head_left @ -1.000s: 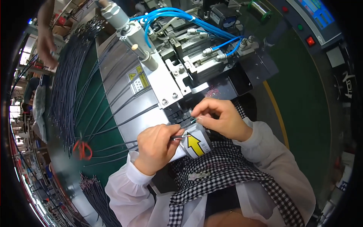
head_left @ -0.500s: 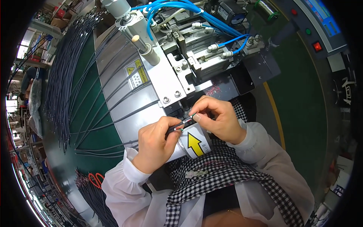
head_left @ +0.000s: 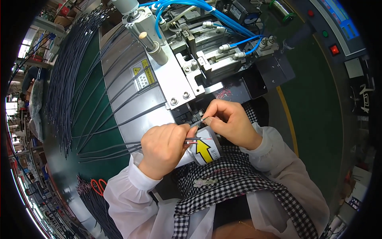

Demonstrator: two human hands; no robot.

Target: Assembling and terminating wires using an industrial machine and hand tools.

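Observation:
My left hand (head_left: pixel 164 148) is closed round black cables (head_left: pixel 133 146) that trail away to the left. Out of its grip, over the yellow arrow label (head_left: pixel 203 152), stick stripped cable ends (head_left: pixel 199 140) with thin red and white wires bared. My right hand (head_left: pixel 232 124) pinches, with thumb and forefinger, the tip of another cable end that runs up from my left fingers. Both hands meet just in front of a small dark metal fixture (head_left: pixel 191 113) on the machine. The pinched tip itself is mostly hidden by the fingers.
The machine's white plate (head_left: pixel 165 77) with cylinders and blue air hoses (head_left: pixel 185 4) stands ahead. Several cables lie across the grey metal surface (head_left: pixel 123 95). A big cable bundle (head_left: pixel 67 79) lies at left, with red-handled scissors (head_left: pixel 97 187) lower down. A control panel (head_left: pixel 338 32) is far right.
My left hand has rolled over slightly, and stripped cable ends now poke out beneath it over the arrow label. My right hand has shifted slightly downward, still pinching.

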